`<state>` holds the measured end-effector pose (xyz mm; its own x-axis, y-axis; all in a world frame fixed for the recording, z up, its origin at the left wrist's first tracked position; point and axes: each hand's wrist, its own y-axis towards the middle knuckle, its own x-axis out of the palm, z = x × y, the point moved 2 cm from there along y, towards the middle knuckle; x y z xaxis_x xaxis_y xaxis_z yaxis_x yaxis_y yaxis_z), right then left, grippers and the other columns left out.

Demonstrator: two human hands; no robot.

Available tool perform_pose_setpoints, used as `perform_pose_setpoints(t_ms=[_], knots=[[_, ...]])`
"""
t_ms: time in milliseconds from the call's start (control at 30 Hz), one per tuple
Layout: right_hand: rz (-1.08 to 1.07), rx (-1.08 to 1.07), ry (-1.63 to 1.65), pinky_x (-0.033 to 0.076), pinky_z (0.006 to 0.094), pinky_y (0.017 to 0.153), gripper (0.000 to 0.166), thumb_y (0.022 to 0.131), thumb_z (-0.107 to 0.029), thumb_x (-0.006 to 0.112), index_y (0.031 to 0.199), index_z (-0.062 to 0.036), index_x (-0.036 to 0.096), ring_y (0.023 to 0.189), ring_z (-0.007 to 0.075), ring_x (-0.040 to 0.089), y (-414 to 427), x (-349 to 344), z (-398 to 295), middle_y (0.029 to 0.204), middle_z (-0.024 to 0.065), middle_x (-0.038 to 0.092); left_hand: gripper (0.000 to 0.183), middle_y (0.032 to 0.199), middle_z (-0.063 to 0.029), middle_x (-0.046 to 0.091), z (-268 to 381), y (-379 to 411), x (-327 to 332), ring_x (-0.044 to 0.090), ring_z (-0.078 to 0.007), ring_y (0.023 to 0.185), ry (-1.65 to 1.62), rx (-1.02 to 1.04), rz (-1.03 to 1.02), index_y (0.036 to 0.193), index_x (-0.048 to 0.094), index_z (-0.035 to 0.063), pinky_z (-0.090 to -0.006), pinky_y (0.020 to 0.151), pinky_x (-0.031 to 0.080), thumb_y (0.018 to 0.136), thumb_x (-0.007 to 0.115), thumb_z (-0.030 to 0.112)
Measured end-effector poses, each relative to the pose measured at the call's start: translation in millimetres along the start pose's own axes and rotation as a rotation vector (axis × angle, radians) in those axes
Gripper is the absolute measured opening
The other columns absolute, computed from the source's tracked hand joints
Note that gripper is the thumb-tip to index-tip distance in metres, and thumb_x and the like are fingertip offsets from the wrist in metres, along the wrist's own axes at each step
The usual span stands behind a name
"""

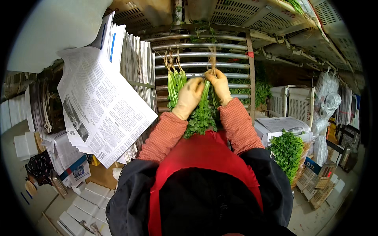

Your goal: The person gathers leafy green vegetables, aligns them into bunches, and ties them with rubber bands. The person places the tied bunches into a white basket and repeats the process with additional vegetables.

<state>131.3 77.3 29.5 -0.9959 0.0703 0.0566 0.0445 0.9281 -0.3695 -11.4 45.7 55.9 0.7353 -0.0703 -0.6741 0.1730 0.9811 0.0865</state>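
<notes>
A bunch of rooted leafy greens (203,110) lies in front of me, its stems pointing away and its leaves against my red apron (203,150). My right hand (219,85), in a thin cream glove, pinches the stems just below the brown roots (212,57). Also gloved, my left hand (189,96) is at the left side of the same stems with fingers curled; motion blur hides whether they grip. Several smaller bunches of greens (176,84) lie left of it, roots away from me, across the metal-bar rack (236,65).
Left of the rack, a strapped stack of folded paper (138,65) stands with loose newspaper sheets (109,109) over it. To the right are a pile of greens (286,155), white plastic crates (299,101) and hanging clear plastic bags (326,97). More slatted crates (236,11) line the far side.
</notes>
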Motion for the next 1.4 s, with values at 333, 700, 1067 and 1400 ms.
perform_pose_setpoints(t_ms=[333,700,1067,1400], knots=[[0.134,0.164,0.353,0.049,0.0248,0.059,0.018,0.090,-0.016,0.056,0.094,0.0005,0.060,0.065,0.0154,0.060,-30.3,-12.6,28.1,0.078,0.0077,0.063,0.029,0.071,-0.0071,0.059,-33.4,6.3,35.9,0.056,-0.0129,0.051,0.674,-0.187,-0.309,0.096,0.059,0.0030,-0.0271,0.038,0.045,0.089,0.056,0.031],[0.139,0.182,0.281,0.043,0.0212,0.051,0.015,0.086,-0.013,0.064,0.096,-0.0015,0.062,0.057,0.0085,0.053,-15.0,0.5,16.8,0.070,0.0005,0.058,0.035,0.087,-0.0094,0.069,-36.9,7.1,20.7,0.065,-0.0177,0.068,-0.371,-0.576,-0.214,0.105,0.063,0.0021,-0.0286,0.062,0.052,0.083,0.066,0.029],[0.081,0.004,-0.012,0.044,0.0226,0.060,0.020,0.082,-0.011,0.066,0.096,0.0019,0.064,0.065,0.0082,0.054,-14.5,0.9,12.0,0.079,0.0027,0.064,0.021,0.081,-0.0066,0.064,5.1,-3.7,17.0,0.059,-0.0166,0.055,0.393,0.005,-0.017,0.096,0.061,0.0061,-0.0270,0.046,0.049,0.082,0.064,0.022],[-0.006,0.182,0.215,0.042,0.0197,0.047,0.012,0.085,-0.010,0.061,0.094,-0.0010,0.063,0.052,0.0087,0.053,-26.3,-23.3,26.2,0.067,0.0022,0.060,0.047,0.109,-0.0153,0.060,-11.0,7.6,23.5,0.064,-0.0302,0.084,0.382,-0.315,-0.289,0.112,0.055,0.0017,-0.0385,0.068,0.053,0.087,0.056,0.041]])
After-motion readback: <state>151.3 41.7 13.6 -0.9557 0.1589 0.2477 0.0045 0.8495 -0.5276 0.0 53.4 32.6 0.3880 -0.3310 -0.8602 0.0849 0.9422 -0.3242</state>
